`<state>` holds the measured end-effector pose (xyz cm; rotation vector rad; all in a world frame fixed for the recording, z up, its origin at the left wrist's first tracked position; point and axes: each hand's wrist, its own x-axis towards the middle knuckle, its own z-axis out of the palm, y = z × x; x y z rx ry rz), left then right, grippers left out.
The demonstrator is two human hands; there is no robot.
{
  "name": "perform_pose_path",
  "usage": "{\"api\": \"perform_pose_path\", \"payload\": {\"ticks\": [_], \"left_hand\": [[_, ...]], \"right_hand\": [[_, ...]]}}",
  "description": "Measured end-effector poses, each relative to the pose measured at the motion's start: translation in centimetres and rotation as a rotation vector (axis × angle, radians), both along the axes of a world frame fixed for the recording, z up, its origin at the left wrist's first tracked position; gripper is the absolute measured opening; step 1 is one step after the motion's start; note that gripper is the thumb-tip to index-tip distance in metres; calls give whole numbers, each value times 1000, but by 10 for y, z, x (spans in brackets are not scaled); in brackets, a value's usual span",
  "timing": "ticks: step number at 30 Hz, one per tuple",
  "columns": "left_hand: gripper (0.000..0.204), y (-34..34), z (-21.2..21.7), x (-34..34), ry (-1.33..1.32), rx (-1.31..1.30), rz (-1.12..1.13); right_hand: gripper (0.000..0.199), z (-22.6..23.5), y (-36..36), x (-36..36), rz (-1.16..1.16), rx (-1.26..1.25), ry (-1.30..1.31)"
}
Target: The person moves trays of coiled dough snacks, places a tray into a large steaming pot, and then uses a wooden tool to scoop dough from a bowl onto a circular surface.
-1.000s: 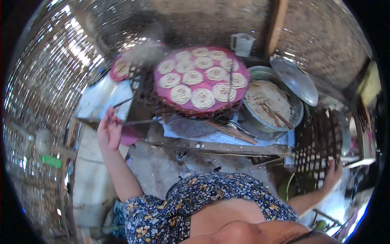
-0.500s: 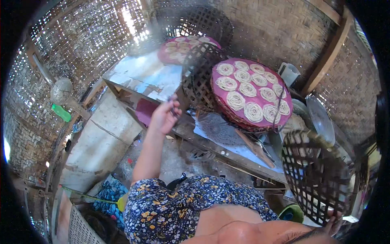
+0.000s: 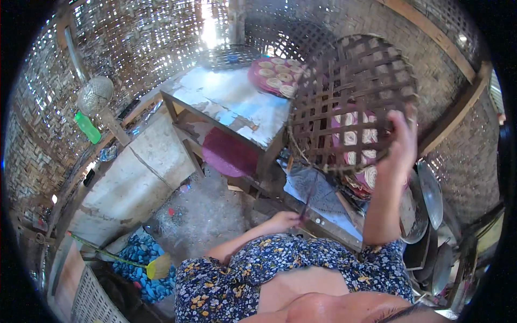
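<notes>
My right hand [image 3: 397, 141] grips the right rim of a round woven lattice tray [image 3: 350, 70], raised in front of a stack of trays. Through its gaps show pale noodle coils [image 3: 351, 137] on a pink sheet; the rest of the stack is hidden behind it. Close to my body, my left hand [image 3: 285, 220] is closed on a thin dark strip [image 3: 308, 200], which rises toward the lattice tray. The strip is slightly blurred. Farther back, a second pink round [image 3: 274, 75] with noodle coils lies on a table [image 3: 215, 99] with a peeling white top.
A pink piece [image 3: 229, 153] sits under the table. At right are metal pans [image 3: 431, 194]. A ladle-like strainer [image 3: 96, 96] and a green bottle [image 3: 88, 128] hang on the left wall. Low on the left lie a yellow broom [image 3: 159, 266] and a blue pebble-patterned cloth [image 3: 141, 253].
The lattice tray has moved from the lower right up in front of the noodle stack, in my right hand. My left hand has dropped toward my body and now holds the strip. The view has shifted.
</notes>
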<state>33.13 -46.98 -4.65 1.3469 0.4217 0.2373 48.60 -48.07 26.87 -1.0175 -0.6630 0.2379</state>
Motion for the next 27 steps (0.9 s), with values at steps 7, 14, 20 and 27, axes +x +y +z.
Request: {"api": "perform_pose_path", "payload": {"ticks": [7,14,20,27], "left_hand": [[19,1,27,-27,-118,476,-97],[22,-5,15,-31,-168,577,-123],[23,-8,52,-44,-160,286,-233],[30,-14,48,-45,-144,345,-275]], "right_hand": [[53,-56,105,-53,-263,-128,-808],[59,-81,115,-97,-381,-255,-1087],[60,-115,102,-121,-420,-223,-1242],[61,-140,75,-135,-266,-326,-1422]]}}
